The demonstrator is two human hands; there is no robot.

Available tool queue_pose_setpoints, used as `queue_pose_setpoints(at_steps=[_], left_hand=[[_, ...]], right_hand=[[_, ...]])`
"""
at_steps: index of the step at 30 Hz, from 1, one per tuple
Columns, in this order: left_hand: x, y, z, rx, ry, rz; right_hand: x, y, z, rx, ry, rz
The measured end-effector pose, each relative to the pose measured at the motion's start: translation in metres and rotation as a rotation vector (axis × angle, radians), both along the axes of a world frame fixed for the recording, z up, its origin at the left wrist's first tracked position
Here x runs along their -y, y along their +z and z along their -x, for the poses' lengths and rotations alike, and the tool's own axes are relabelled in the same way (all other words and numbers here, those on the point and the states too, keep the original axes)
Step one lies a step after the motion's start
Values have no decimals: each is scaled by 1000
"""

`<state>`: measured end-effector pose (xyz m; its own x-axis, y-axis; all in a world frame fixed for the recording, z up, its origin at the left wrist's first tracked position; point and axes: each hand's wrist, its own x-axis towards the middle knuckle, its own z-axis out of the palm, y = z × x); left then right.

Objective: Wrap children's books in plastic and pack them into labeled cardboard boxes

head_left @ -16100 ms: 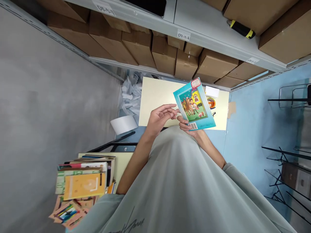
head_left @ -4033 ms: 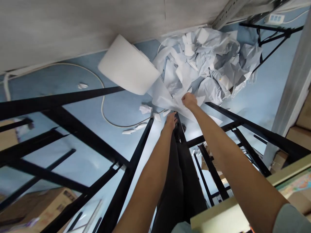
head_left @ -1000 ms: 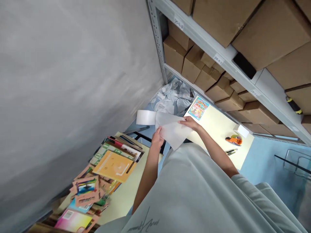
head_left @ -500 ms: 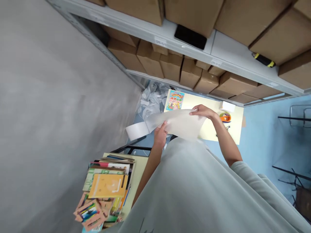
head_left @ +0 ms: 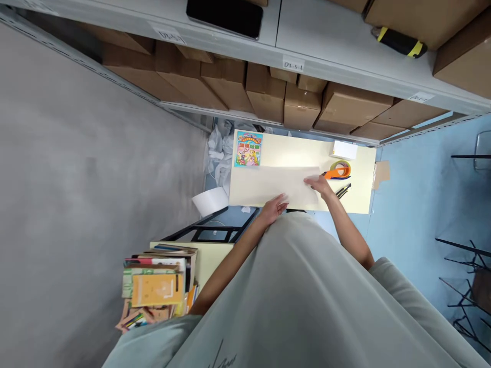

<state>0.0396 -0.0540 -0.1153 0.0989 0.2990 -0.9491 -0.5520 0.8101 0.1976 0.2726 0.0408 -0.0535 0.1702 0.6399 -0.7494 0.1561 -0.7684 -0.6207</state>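
Observation:
A translucent white sheet [head_left: 286, 182] lies flat on the pale yellow table [head_left: 356, 197]. My left hand [head_left: 274, 208] rests on the sheet's near edge with fingers stretched out. My right hand [head_left: 318, 184] presses flat on its right end, close to an orange tape dispenser [head_left: 337, 170]. A colourful children's book [head_left: 248, 148] lies at the table's far left corner, apart from both hands.
A small white box [head_left: 344, 150] and pens [head_left: 342, 191] sit by the dispenser. Crumpled paper [head_left: 218, 153] and a white roll [head_left: 210, 201] lie on the blue floor. A stack of books [head_left: 157, 286] stands at lower left. Cardboard boxes [head_left: 264, 94] fill the shelves; a black phone [head_left: 224, 15] rests on one shelf.
The sheet was held up in both hands; now it lies spread on the table with both hands flat on it. The view has swung to face the table squarely.

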Motion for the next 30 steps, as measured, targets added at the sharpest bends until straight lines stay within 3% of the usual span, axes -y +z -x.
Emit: queue_pose_setpoints(at_steps=[4,6,9,14,16,18,20,25,30], left_hand=[[5,-10,-9,-37,-19,39],[9,-13,0,-44,-41,67],[15,-12,31,-51,-191,48],[4,-9,100,-533,-385,-112],[-8,-11,124,-856,-594,-213],[-21,-17,142,-1066,-770,-339],[-31,-25,155,-1117,-845,-436],[-49,-45,174,-1040,-864,-567],[-56,-55,173,-922,-791,-707]], right_hand=[[16,-16,2,-96,-91,9],[19,-19,-4,-87,-85,-41],[22,-19,-18,71,43,-122],[27,-8,-43,313,234,-205],[30,1,-50,332,247,-217],[33,13,-56,346,250,-243],[37,29,-58,373,256,-278],[45,92,-68,460,245,-397],[44,153,-84,533,212,-382]])
